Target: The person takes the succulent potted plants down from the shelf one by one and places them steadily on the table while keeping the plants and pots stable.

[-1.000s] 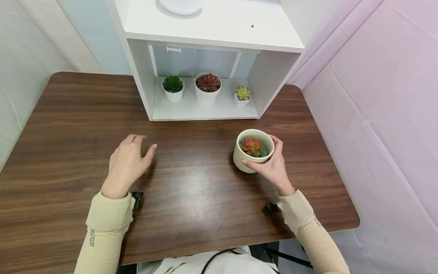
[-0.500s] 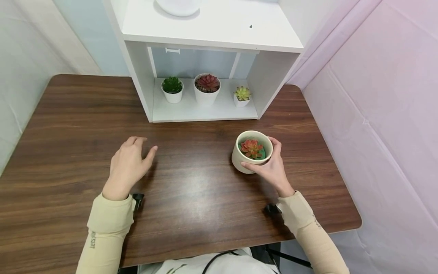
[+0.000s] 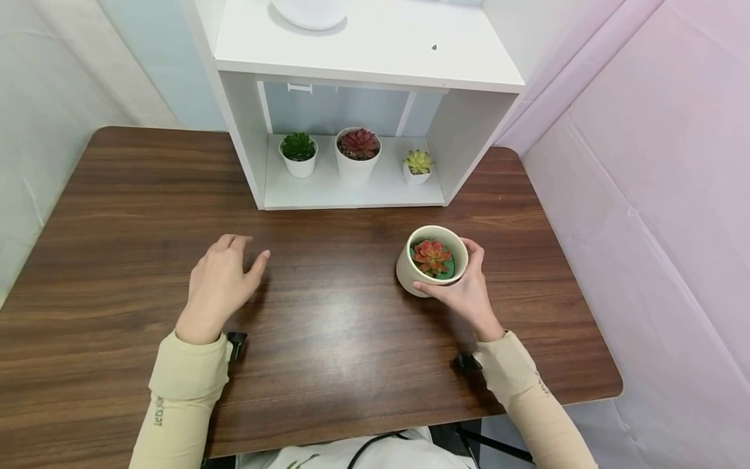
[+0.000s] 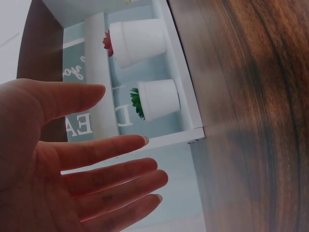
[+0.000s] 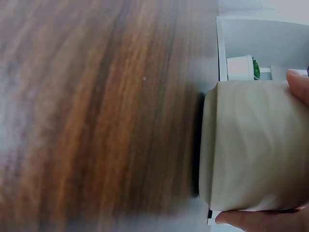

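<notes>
"Where's the cream pot (image 3: 409, 273)?"

"Right of the middle of the surface (image 3: 328, 391), on the near side of the white shelf unit (image 3: 369, 77), with a red succulent (image 3: 432, 256) inside it. The right grip (image 3: 467, 292) is curled round its right side, thumb on the near wall just below the rim."

"And the left grip (image 3: 218, 284)?"

"Holding nothing. Its fingers are loosely extended, at the left, well apart from the pot."

"Is the pot down or lifted?"

"I can't tell. In the right wrist view a dark strip runs along its base, either shadow or a slight gap."

"What worries you?"

"That hold is one-sided and high. The faintly rippled wall probably offers little to catch on, so a slipping thumb could let the pot tip toward its unsupported left. The left grip looks too far off to steady it."

"Anything else?"

"A careless swing to the far side could knock the shelf unit's front edge, or the yellow-green plant (image 3: 418, 164) at its lower right. And if the succulent is loose, which I can't see, a sharp tilt could shift it."
</notes>
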Available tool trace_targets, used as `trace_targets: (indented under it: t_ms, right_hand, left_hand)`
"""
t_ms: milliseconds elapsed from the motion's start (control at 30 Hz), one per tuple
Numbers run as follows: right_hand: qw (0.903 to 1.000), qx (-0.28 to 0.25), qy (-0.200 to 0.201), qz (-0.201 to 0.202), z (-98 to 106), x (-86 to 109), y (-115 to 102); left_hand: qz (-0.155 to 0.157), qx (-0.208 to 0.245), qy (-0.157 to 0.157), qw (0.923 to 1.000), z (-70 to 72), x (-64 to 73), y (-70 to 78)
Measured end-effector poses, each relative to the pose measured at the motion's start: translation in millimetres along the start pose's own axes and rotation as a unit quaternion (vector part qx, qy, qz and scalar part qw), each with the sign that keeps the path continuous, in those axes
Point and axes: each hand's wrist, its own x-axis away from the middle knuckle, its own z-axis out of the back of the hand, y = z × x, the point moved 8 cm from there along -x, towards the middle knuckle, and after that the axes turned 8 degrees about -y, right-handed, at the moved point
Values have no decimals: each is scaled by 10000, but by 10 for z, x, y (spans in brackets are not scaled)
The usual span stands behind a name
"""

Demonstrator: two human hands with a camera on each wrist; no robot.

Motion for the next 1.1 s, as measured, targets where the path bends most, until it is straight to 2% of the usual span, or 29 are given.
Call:
trace_targets:
  t_ms: [267, 433, 567, 667, 800, 933, 1100]
  right_hand:
    - [10000, 42, -52, -27, 4, 4, 23]
    - [9997, -69, -219, -34, 1, 18, 19]
    - [9992, 34, -366, -123, 0, 36, 3]
    - [9985, 37, -501, -202, 10, 53, -54]
    - [9966, -101, -790, -200, 51, 86, -250]
    - [9956, 64, -930, 34, 128, 62, -336]
    - [9945, 474, -790, 501, 272, -31, -556]
  left_hand:
    - [-34, -3, -15, 10000, 3, -4, 6]
    - [-48, 7, -9, 10000, -5, -2, 3]
    - [-19, 27, -27, 10000, -9, 5, -12]
    - [-10, 40, -42, 10000, -10, 9, -17]
    - [-32, 42, -17, 10000, 0, 5, -8]
    - [-49, 31, 4, 10000, 9, -1, 3]
    - [-70, 44, -22, 10000, 3, 2, 7]
